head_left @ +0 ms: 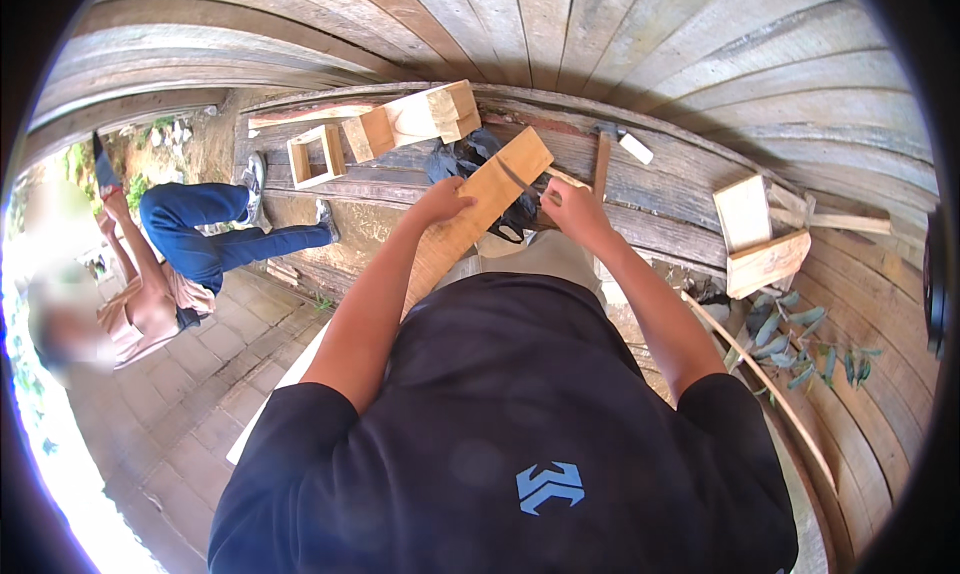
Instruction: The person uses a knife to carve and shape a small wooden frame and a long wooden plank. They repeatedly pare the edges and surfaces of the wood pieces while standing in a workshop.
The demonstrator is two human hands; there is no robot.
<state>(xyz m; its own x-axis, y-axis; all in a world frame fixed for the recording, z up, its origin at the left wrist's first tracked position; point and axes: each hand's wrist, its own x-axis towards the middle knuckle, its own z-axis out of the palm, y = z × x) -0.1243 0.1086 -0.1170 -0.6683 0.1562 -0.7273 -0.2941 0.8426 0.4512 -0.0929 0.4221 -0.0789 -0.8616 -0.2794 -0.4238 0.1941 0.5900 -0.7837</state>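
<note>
A long light-brown wooden plank (478,206) slants across in front of me, its far end over the bench. My left hand (440,204) is closed around the plank's left edge, thumb on its upper face. Across the plank near its far end lies a narrow dark blade (518,178), running toward my right hand (573,209). The fingers of my right hand are closed on the blade's near end; its exact kind does not show. A pale wood piece (566,178) is just beyond those fingers. Behind the plank is a black plastic bag (462,156), partly hidden.
On the weathered bench (660,189) are a small wooden frame (318,157), a block assembly (412,119), a hammer (602,162) and a white object (635,148). A wooden box (765,234) stands right, above leafy twigs (785,334). At left, another person holds a blade (104,166).
</note>
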